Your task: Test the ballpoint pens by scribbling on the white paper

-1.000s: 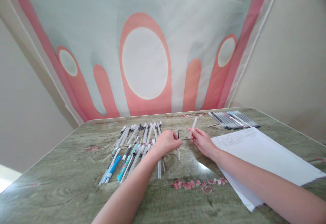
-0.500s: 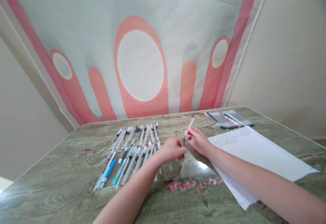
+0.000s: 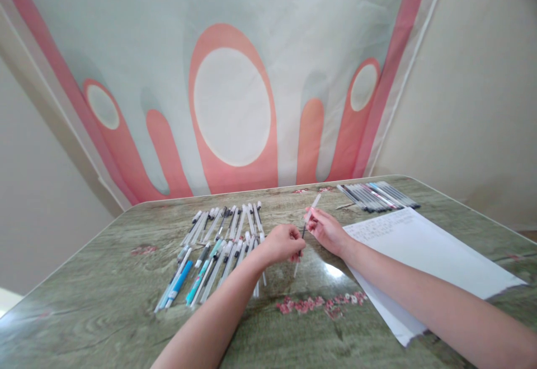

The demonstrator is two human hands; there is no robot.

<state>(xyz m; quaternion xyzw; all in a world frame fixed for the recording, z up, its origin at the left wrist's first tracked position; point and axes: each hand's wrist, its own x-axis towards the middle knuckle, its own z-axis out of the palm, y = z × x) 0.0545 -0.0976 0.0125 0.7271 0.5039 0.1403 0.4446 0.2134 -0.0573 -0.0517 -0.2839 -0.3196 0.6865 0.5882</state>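
Holding one tube (image 3: 314, 205), one refill (image 3: 304, 230)

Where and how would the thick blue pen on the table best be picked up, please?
I would pinch the blue pen around mid-barrel, coming from above, fingers across its length. It lies flat and slanted, so its sides are exposed: a gap separates it from the teal pen on its right, while a slimmer pen lies close along its left.

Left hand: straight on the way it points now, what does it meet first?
Likely the right hand, which holds a whitish tube ahead of the left hand; depth between them is unclear from this single view.
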